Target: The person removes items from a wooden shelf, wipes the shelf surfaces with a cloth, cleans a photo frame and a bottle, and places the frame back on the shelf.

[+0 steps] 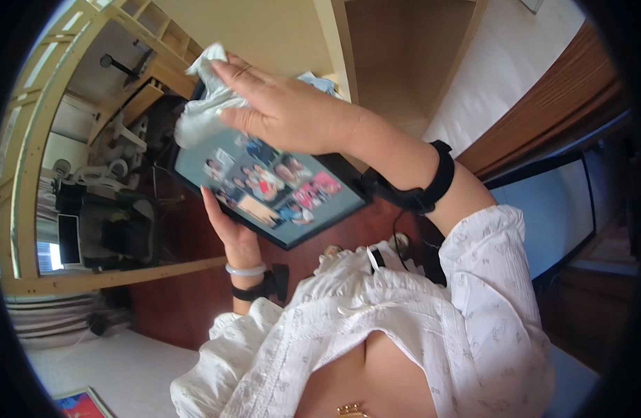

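The picture frame (271,187) is tilted in front of the white dress (390,327), its black lower edge and nearest corner standing free above the red-brown floor (168,299), with open room between that corner and the dress. The right forearm reaches in from the right, above the frame's upper edge; the right hand (282,104) points left, palm down, its grip gathering a bunched white cloth (207,115) between thumb and fingers over the frame's far left end. The left hand (231,226) comes up from below, its grip closed on the left edge, fingers partly hidden behind. Beyond, a pale wooden rail (125,280) crosses at left, and an open cabinet (404,56) stands past the right hand.
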### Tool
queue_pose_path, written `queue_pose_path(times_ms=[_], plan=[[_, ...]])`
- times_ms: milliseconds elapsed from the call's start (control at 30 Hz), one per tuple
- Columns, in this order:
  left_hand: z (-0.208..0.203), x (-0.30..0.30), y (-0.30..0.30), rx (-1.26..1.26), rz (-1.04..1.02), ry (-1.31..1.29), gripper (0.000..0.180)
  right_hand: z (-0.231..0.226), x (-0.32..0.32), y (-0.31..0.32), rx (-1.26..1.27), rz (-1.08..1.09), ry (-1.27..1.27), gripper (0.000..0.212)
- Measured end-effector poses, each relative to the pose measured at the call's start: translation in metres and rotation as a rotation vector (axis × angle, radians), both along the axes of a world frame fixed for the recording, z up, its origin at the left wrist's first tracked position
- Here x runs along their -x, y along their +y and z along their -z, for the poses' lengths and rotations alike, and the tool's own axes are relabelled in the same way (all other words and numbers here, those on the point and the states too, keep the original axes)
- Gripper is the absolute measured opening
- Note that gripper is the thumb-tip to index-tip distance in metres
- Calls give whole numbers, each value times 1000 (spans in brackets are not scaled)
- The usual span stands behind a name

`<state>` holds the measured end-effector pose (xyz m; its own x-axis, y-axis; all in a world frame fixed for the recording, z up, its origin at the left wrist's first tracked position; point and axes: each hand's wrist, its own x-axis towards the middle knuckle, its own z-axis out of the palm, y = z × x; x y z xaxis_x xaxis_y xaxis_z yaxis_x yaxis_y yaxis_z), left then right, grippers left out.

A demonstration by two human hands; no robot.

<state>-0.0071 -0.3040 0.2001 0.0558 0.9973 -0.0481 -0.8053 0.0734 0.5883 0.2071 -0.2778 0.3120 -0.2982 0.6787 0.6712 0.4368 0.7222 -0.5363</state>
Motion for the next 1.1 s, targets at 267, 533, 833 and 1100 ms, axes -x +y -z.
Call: queue_pose_path(times_ms=[267, 533, 833, 1100], plan=[[-14, 10, -2, 2, -113, 79, 46, 115, -51, -70, 115, 174, -229, 41], [-19, -16, -23, -59, 74, 261, 53, 64, 30, -19, -209, 487, -467, 51], [3, -5, -7, 6, 27, 200, 43, 107, 69, -62, -88, 33, -627, 55], [-3, -14, -8, 11, -57, 252, 41, 153, -1, -56, -136, 209, -650, 55]])
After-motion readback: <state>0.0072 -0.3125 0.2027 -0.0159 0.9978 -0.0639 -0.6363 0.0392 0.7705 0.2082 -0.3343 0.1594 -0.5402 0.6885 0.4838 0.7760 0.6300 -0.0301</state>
